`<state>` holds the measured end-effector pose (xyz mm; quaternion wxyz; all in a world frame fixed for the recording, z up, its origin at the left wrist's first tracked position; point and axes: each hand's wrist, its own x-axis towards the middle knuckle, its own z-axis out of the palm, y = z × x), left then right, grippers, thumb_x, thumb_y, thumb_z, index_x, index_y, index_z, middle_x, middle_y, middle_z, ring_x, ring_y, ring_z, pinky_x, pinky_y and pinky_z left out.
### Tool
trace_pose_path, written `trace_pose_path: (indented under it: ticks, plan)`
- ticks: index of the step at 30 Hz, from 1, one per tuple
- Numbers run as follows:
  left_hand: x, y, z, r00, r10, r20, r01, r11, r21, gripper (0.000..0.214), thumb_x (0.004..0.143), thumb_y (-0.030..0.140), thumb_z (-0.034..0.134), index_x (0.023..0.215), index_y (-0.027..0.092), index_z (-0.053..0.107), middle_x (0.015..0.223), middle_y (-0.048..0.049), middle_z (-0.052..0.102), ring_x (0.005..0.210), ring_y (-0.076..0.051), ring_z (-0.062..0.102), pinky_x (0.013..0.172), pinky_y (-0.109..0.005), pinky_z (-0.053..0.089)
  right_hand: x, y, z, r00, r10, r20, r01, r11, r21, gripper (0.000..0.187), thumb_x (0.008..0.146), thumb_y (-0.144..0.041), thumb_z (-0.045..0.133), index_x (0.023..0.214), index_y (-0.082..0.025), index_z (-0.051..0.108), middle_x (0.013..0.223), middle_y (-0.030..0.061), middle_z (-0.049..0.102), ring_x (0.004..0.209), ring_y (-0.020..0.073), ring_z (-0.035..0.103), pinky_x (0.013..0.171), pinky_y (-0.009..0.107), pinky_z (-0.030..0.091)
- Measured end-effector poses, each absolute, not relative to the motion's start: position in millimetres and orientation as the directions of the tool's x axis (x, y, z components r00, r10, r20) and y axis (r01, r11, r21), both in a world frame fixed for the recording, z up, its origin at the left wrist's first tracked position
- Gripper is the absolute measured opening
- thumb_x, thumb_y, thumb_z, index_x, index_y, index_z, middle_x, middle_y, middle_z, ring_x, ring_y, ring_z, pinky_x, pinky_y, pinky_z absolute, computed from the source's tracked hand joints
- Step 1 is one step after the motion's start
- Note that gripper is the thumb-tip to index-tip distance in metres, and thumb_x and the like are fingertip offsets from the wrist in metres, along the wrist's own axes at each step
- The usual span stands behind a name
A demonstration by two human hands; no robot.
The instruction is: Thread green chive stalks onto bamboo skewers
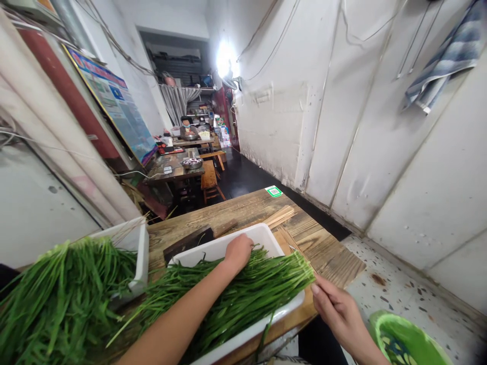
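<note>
A white tray [266,234] on the wooden table [327,253] holds a long pile of green chives [243,294]. My left hand [238,252] reaches into the tray from the left, with its fingers curled down and closed on the chives. My right hand [337,309] is at the table's near right corner, just beside the cut ends of the chives. Its fingers are pinched on what looks like a thin bamboo skewer [326,293].
A second white tray [141,248] heaped with chives [57,294] stands at the left. A dark cleaver [188,242] lies behind the tray, with loose bamboo skewers [279,217] at the right. A green basin [407,339] sits on the floor. Tables, stools and a seated person [186,124] are far back.
</note>
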<state>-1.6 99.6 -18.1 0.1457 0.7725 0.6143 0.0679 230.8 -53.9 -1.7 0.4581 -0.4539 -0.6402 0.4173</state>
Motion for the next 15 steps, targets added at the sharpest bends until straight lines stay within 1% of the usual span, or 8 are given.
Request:
trace_pose_path:
  ticks: [2, 4, 7, 9, 13, 15]
  plan:
    - [-0.1, 99.1, -18.0, 0.252, 0.967, -0.031, 0.925, -0.231, 0.303, 0.028, 0.082, 0.023, 0.047, 0.088, 0.018, 0.074, 0.098, -0.0122, 0.069, 0.099, -0.024, 0.059, 0.084, -0.028, 0.041, 230.4, -53.1, -2.1, -0.164, 0.967, 0.196, 0.19, 0.226, -0.955, 0.038, 0.093, -0.038, 0.043, 0.12, -0.016, 0.059, 0.048, -0.0059, 0.031, 0.043, 0.0102, 0.03, 0.039, 0.019, 0.029]
    - [1.9, 100.3, -18.1, 0.278, 0.96, 0.029, 0.9, -0.27, 0.343, 0.027, 0.081, 0.024, 0.049, 0.092, 0.02, 0.073, 0.098, -0.0089, 0.07, 0.098, -0.022, 0.06, 0.085, -0.027, 0.042, 230.3, -52.7, -2.7, -0.161, 0.969, 0.186, 0.188, 0.215, -0.958, 0.038, 0.093, -0.039, 0.042, 0.118, -0.015, 0.059, 0.049, -0.0059, 0.03, 0.044, 0.0101, 0.029, 0.039, 0.019, 0.028]
    - [3.4, 102.9, -15.7, 0.271, 0.951, 0.147, 0.824, -0.308, 0.476, 0.032, 0.079, 0.02, 0.049, 0.102, 0.021, 0.071, 0.095, -0.0053, 0.072, 0.09, -0.019, 0.063, 0.081, -0.025, 0.044, 230.7, -52.6, -4.3, -0.163, 0.97, 0.18, 0.185, 0.209, -0.96, 0.038, 0.093, -0.039, 0.042, 0.117, -0.014, 0.058, 0.052, -0.0061, 0.027, 0.045, 0.0097, 0.027, 0.039, 0.019, 0.025]
    - [2.9, 103.7, -11.4, 0.273, 0.943, 0.192, 0.761, -0.334, 0.557, 0.034, 0.078, 0.019, 0.049, 0.104, 0.02, 0.07, 0.094, -0.0047, 0.072, 0.085, -0.018, 0.064, 0.079, -0.024, 0.045, 231.0, -52.6, -5.8, -0.163, 0.971, 0.173, 0.173, 0.201, -0.964, 0.037, 0.094, -0.039, 0.042, 0.116, -0.014, 0.058, 0.054, -0.0062, 0.025, 0.046, 0.0094, 0.025, 0.039, 0.019, 0.023]
    - [0.7, 101.5, 0.0, 0.362, 0.899, 0.246, 0.634, -0.43, 0.642, 0.027, 0.08, 0.028, 0.051, 0.091, 0.018, 0.074, 0.09, -0.0058, 0.073, 0.084, -0.018, 0.063, 0.079, -0.025, 0.045, 231.2, -51.7, -8.6, -0.162, 0.975, 0.152, 0.144, 0.176, -0.974, 0.036, 0.094, -0.04, 0.042, 0.114, -0.016, 0.058, 0.058, -0.0055, 0.025, 0.048, 0.0094, 0.024, 0.04, 0.02, 0.022]
    - [0.8, 99.4, 4.4, 0.352, 0.902, 0.251, 0.601, -0.423, 0.678, 0.027, 0.081, 0.03, 0.052, 0.087, 0.019, 0.075, 0.089, -0.0054, 0.073, 0.085, -0.019, 0.063, 0.081, -0.027, 0.045, 231.1, -51.1, -9.2, -0.163, 0.976, 0.146, 0.138, 0.17, -0.976, 0.036, 0.094, -0.041, 0.041, 0.114, -0.016, 0.057, 0.06, -0.0052, 0.025, 0.048, 0.0096, 0.024, 0.04, 0.021, 0.022]
